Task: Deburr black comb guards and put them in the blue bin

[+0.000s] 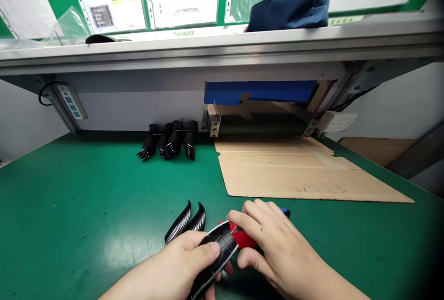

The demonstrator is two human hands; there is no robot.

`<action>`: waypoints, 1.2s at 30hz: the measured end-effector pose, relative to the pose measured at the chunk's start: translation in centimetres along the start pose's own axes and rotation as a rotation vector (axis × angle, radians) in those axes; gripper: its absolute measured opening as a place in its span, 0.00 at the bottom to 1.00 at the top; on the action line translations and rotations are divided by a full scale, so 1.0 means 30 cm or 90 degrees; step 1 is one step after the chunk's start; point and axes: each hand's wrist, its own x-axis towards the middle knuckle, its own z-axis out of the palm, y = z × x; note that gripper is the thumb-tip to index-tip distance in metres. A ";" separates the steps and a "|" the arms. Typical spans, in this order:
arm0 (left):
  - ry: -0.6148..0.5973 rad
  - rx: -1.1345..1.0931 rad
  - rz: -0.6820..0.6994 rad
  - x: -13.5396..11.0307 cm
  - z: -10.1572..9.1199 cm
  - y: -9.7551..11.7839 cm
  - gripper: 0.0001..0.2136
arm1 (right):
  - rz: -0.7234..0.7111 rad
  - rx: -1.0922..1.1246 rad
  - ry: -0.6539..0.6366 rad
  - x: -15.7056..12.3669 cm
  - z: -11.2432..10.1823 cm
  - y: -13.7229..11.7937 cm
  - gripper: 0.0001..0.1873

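My left hand (194, 256) is closed round a long black plastic shell (218, 246) with a grey edge, its hollow ribbed inside facing up. The thumb presses on that inside. Beside the shell's far end is my right hand (274, 240), its index fingertip close to the rim and its thumb apart below. Through the gap between them a red object (244, 239) shows, mostly hidden by the hand. A small blue end (286, 212) sticks out behind the knuckles; whether it belongs to the red object I cannot tell. Two curved glossy black pieces (180, 222) lie left of the shell.
Several black comb-like parts (169, 140) stand at the back of the green table (104, 198). A flat cardboard sheet (284, 170) lies at the back right, before an opening with blue tape (263, 91). Overhead runs a shelf (208, 45) bearing a dark blue cloth pouch (289, 10).
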 end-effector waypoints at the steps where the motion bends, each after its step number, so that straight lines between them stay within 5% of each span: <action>1: -0.009 0.028 -0.008 -0.006 0.002 0.007 0.24 | 0.004 -0.025 -0.001 0.001 0.000 -0.004 0.32; 6: -0.023 0.124 -0.023 -0.024 0.009 0.026 0.25 | 0.011 -0.077 0.001 0.009 0.008 -0.010 0.40; 19: 0.033 0.310 -0.023 -0.050 0.011 0.033 0.19 | -0.034 -0.079 -0.030 0.008 0.042 -0.010 0.37; 26: 0.078 0.452 0.073 -0.039 0.016 0.041 0.17 | 0.017 0.397 -0.240 -0.007 -0.011 0.014 0.35; 30: 0.064 0.300 0.069 -0.036 0.009 0.030 0.18 | 0.069 0.485 -0.163 -0.005 -0.045 0.031 0.34; 36: 0.030 -0.035 0.115 0.006 -0.010 -0.021 0.19 | 0.070 0.304 -0.095 0.007 -0.014 0.016 0.31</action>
